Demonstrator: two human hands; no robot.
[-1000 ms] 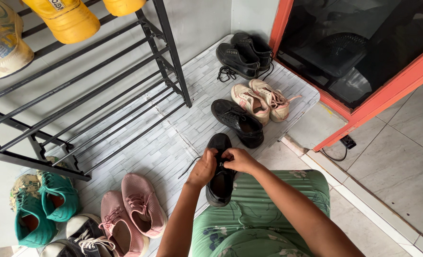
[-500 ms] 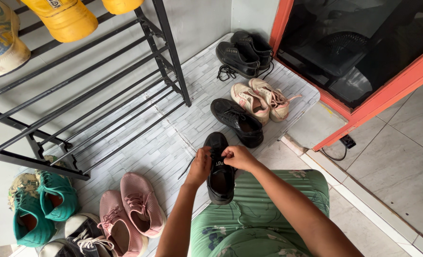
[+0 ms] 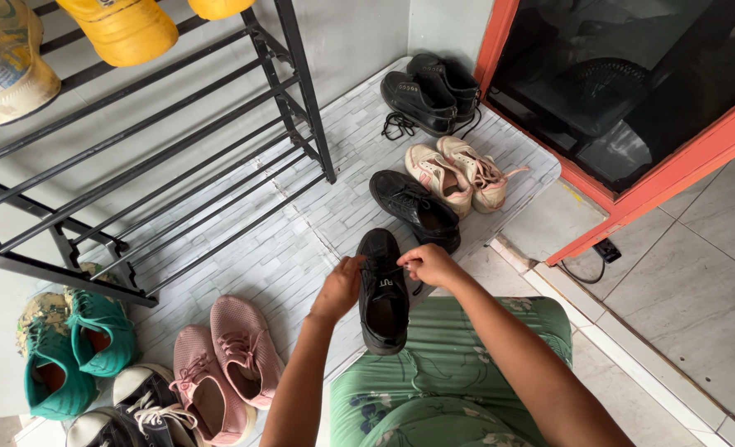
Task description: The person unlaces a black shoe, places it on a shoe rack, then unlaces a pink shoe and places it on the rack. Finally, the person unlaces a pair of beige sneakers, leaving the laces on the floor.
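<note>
- Pinching the laces, the right hand (image 3: 430, 263) sits at the upper right edge of the black shoe (image 3: 383, 291), fingers closed on a thin lace.
- The left hand (image 3: 340, 287) grips the shoe's left side near the tongue, thumb and fingers curled against it.
- Compared with a second ago, both hands have shifted apart a little: the left has slid lower along the shoe, the right has moved out to the side, and more of the tongue now shows between them.
- The black shoe rests with its heel on the green patterned lap (image 3: 450, 381), toe pointing away over the grey brick-patterned floor (image 3: 276, 248); it has stayed in place.
- Just beyond its toe lies its black mate (image 3: 414, 209), then a pale pink pair (image 3: 454, 174) and black boots (image 3: 429, 91).
- Left of the hands lie pink sneakers (image 3: 227, 364), then green shoes (image 3: 74, 352), below a black shoe rack (image 3: 177, 149).
</note>
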